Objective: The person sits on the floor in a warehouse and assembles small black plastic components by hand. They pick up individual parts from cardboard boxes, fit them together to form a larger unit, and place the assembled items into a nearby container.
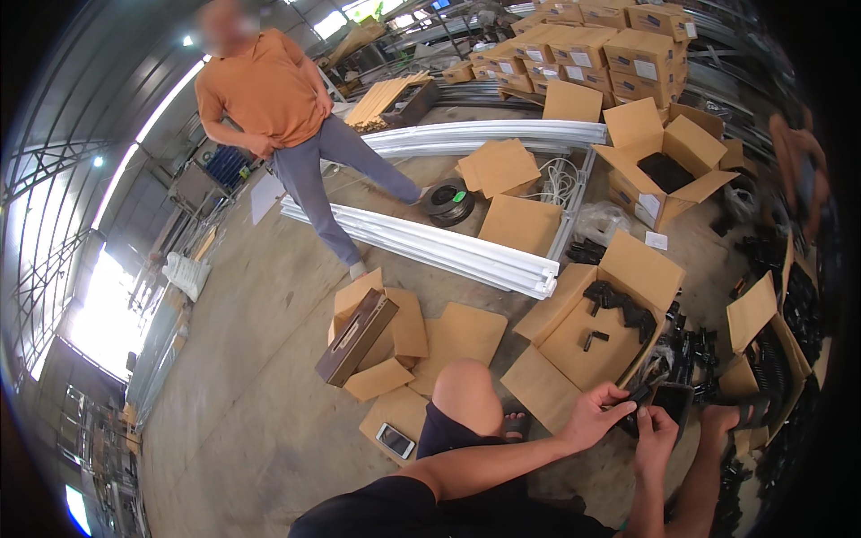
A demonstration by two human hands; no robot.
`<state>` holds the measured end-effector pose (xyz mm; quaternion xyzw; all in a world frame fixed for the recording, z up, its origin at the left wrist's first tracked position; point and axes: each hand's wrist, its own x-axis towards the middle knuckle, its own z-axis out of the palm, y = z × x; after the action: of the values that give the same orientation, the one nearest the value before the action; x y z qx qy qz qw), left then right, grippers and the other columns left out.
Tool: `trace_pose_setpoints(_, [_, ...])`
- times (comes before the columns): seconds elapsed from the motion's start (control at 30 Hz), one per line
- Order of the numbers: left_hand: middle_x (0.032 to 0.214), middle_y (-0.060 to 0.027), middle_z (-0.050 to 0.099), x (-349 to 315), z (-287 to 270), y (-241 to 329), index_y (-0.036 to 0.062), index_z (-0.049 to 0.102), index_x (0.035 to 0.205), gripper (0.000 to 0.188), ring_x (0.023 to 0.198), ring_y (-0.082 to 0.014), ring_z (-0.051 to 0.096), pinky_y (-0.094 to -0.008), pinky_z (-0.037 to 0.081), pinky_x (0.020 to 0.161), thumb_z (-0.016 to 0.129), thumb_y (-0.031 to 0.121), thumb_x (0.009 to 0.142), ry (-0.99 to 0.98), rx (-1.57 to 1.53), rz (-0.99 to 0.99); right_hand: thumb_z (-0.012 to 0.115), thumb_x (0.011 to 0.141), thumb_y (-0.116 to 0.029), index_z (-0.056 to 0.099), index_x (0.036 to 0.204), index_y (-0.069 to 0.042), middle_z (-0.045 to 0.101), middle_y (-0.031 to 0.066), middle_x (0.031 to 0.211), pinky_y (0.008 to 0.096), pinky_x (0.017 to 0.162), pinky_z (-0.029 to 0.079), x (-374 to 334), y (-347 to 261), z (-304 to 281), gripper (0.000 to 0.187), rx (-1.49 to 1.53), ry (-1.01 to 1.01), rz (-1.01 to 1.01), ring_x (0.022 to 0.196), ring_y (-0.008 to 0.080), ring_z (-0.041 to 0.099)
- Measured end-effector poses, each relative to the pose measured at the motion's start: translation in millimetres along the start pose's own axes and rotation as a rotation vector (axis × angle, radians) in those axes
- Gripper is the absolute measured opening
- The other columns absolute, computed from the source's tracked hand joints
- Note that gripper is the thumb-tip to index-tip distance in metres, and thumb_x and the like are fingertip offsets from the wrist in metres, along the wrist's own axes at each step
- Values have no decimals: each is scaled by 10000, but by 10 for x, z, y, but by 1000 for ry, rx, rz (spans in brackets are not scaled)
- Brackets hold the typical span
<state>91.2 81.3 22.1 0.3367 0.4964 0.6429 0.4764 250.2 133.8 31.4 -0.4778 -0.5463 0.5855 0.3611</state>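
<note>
My left hand (597, 418) is closed, its thumb and fingers pinching a small black plastic part (639, 395). Close beside it, my right hand (657, 436) is closed on the same part from below; its exact shape is partly covered by fingers. Just behind my hands is a dark, flat-edged object (674, 400), mostly hidden. An open cardboard box (574, 345) beyond my hands has several black plastic pieces (621, 305) inside. More loose black parts (692, 351) are heaped on the floor to its right.
Another open box (778, 359) of black parts stands at the right. A phone (395, 440) lies on cardboard at my left, near a small open carton (395, 327). White metal profiles (430, 244) cross the floor ahead. A person in an orange shirt (269, 90) stands behind them; stacked cartons (592, 54) lie beyond.
</note>
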Motion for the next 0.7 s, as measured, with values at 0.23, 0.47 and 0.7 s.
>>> trace_pose_setpoints(0.23, [1013,-25,723,-24,-7,23,-2,656,1134,187,901,-35,626,-212,507,760,731,91,990,-28,3,-40,678,931,21,630,855,18,596,-1,873,233,732,430,30,-31,-62,90,58,-84,-80,815,64,529])
trace_pose_setpoints(0.47, [1031,-26,720,-11,-14,-38,0,645,1147,192,927,-39,627,-215,501,780,723,91,996,-45,-21,-48,666,959,3,625,886,7,578,-17,880,236,787,427,42,108,-49,84,151,-53,-9,838,62,517])
trace_pose_setpoints(0.7, [1002,-8,711,-25,-31,-58,10,648,1137,180,902,-26,608,-203,480,747,725,89,995,-38,-48,-66,677,957,4,629,883,3,578,-26,867,230,765,425,-59,-75,-2,88,110,-62,-18,821,63,512])
